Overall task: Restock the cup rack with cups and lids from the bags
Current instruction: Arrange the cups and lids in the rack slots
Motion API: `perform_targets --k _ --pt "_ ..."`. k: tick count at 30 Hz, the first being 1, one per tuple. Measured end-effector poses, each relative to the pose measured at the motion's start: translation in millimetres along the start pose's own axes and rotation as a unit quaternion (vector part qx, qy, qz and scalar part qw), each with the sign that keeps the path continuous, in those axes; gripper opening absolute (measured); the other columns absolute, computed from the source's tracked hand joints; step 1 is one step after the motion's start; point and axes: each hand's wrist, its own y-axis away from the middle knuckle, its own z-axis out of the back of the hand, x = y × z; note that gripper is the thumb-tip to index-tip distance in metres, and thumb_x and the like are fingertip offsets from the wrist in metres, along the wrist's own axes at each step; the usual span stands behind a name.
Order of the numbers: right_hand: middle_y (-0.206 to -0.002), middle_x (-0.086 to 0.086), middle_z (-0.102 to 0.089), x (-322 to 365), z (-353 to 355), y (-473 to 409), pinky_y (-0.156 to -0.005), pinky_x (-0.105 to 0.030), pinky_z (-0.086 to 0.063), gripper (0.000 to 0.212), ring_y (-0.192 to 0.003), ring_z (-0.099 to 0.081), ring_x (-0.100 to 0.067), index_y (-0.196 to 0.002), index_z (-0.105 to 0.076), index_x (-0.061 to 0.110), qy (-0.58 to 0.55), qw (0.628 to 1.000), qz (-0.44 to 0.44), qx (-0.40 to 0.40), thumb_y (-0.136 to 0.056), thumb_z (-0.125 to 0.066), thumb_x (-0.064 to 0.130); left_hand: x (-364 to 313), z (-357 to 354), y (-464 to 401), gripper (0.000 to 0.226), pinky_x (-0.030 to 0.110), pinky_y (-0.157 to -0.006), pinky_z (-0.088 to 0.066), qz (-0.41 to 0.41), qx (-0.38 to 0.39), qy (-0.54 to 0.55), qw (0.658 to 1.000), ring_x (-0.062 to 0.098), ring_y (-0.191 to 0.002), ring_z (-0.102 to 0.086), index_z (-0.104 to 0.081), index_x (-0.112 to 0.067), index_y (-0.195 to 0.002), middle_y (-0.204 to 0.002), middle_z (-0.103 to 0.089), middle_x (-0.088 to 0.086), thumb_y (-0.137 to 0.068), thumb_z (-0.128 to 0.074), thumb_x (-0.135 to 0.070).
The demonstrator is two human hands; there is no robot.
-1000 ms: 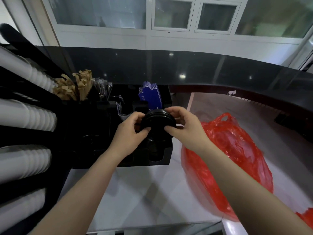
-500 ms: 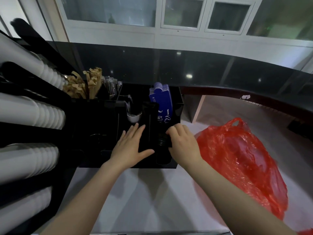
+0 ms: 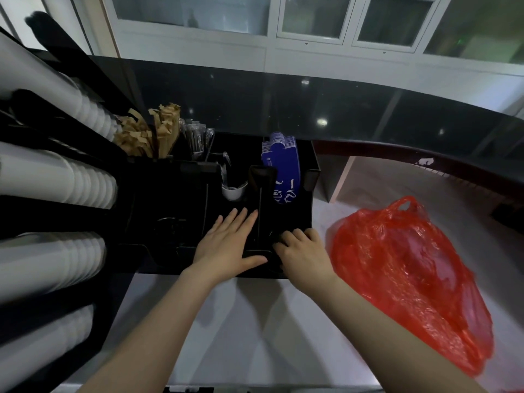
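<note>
A black countertop organizer [image 3: 307, 199] stands in front of me, against the cup rack at the left. My left hand [image 3: 226, 242] lies flat on its front part with the fingers straight and spread. My right hand [image 3: 303, 253] reaches into the right front slot, its fingers curled down over a stack of black lids [image 3: 274, 236] that is mostly hidden in the dark slot. The red plastic bag [image 3: 402, 273] lies on the counter to the right of my right hand. White cup stacks [image 3: 56, 177] fill the rack's tubes at the left.
Blue card sleeves [image 3: 280, 165] stand in the organizer's back right compartment. Brown paper-wrapped sticks [image 3: 153, 131] and wrapped straws [image 3: 195, 137] fill the back left ones. A pale counter [image 3: 255, 321] runs under my arms. A raised dark ledge [image 3: 368, 114] curves behind.
One second ago both hands held the stack of black lids above the organizer. The stack has gone down into the right front slot, and my left hand has let go and now lies flat.
</note>
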Motion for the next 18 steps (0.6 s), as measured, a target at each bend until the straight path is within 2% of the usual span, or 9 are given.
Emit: perform_targets --k 2,4,6,8,10,13,15,18 --pt "-0.117 -0.003 -0.059 -1.6 -4.8 1.0 -0.093 -0.036 -0.035 0.029 -0.107 -0.055 -0.026 -0.112 -0.063 0.021 -0.026 1.0 0.009 0.011 -0.085 -0.055 0.022 -0.9 -0.1 0.3 0.099 0.029 -0.112 0.009 0.0 0.0 -0.004 1.0 0.013 -0.146 0.008 0.009 -0.029 -0.151 -0.161 0.002 -0.003 -0.08 -0.045 -0.072" --pt "-0.118 -0.006 -0.06 0.8 -5.3 0.2 -0.099 -0.038 -0.029 0.031 -0.107 -0.056 -0.028 -0.115 -0.056 0.015 -0.033 0.999 0.006 0.016 -0.086 -0.046 0.015 -1.7 0.1 0.3 0.099 0.029 -0.112 0.01 0.0 -0.002 -0.006 1.0 0.013 -0.146 0.007 0.009 -0.029 -0.151 -0.161 0.001 -0.003 -0.08 -0.047 -0.071" --pt "-0.116 -0.007 -0.061 1.3 -4.2 -1.2 -0.102 -0.039 -0.026 0.03 -0.104 -0.059 -0.029 -0.114 -0.054 0.013 -0.039 0.999 0.005 0.018 -0.085 -0.046 0.013 -2.6 0.7 1.4 0.099 0.028 -0.113 0.01 -0.003 -0.008 -0.011 1.0 0.012 -0.146 0.007 0.009 -0.027 -0.151 -0.161 0.002 -0.003 -0.081 -0.048 -0.069" --pt "-0.124 -0.008 -0.059 -0.8 -2.1 -0.3 -0.103 -0.038 -0.027 0.032 -0.11 -0.057 -0.029 -0.116 -0.056 0.014 -0.039 0.999 0.013 0.022 -0.085 -0.051 0.016 -3.4 1.6 5.9 0.096 0.028 -0.115 0.01 -0.015 -0.024 -0.01 1.0 0.01 -0.146 0.008 0.007 -0.024 -0.151 -0.161 0.002 -0.003 -0.084 -0.049 -0.064" --pt "-0.132 -0.01 -0.057 -3.0 3.0 5.3 -0.101 -0.039 -0.035 0.038 -0.118 -0.054 -0.029 -0.118 -0.062 0.013 -0.051 0.999 0.013 0.01 -0.08 -0.061 0.02 -3.3 1.7 15.9 0.09 0.026 -0.115 0.011 -0.027 -0.042 0.01 0.999 0.006 -0.144 0.011 0.003 -0.023 -0.152 -0.161 0.001 -0.004 -0.088 -0.051 -0.056" --pt "-0.119 -0.008 -0.065 -9.2 13.7 21.7 -0.084 -0.04 -0.048 0.039 -0.108 -0.062 -0.029 -0.105 -0.072 0.014 -0.133 0.985 -0.055 -0.1 -0.066 -0.076 0.018 -3.9 -2.2 37.4 0.078 0.024 -0.114 0.011 -0.047 -0.061 0.034 0.996 0.003 -0.141 0.011 -0.011 -0.025 -0.152 -0.16 -0.006 -0.003 -0.091 -0.054 -0.043" --pt "-0.113 -0.006 -0.067 -16.5 15.9 34.9 -0.079 -0.04 -0.046 0.035 -0.101 -0.064 -0.029 -0.1 -0.072 0.014 -0.174 0.966 -0.098 -0.167 -0.065 -0.077 0.013 -7.4 -5.5 48.2 0.072 0.025 -0.114 0.009 -0.063 -0.07 0.041 0.995 0.006 -0.142 0.008 -0.017 -0.027 -0.151 -0.159 -0.008 -0.004 -0.091 -0.056 -0.037" --pt "-0.114 -0.005 -0.066 -28.4 20.6 54.5 -0.082 -0.042 -0.042 0.032 -0.105 -0.061 -0.031 -0.103 -0.071 0.014 -0.211 0.951 -0.145 -0.172 -0.071 -0.076 0.012 -23.1 -7.4 50.0 0.072 0.028 -0.116 0.004 -0.1 -0.072 0.034 0.992 0.009 -0.144 0.006 -0.01 -0.028 -0.149 -0.156 0.0 -0.006 -0.093 -0.054 -0.036"
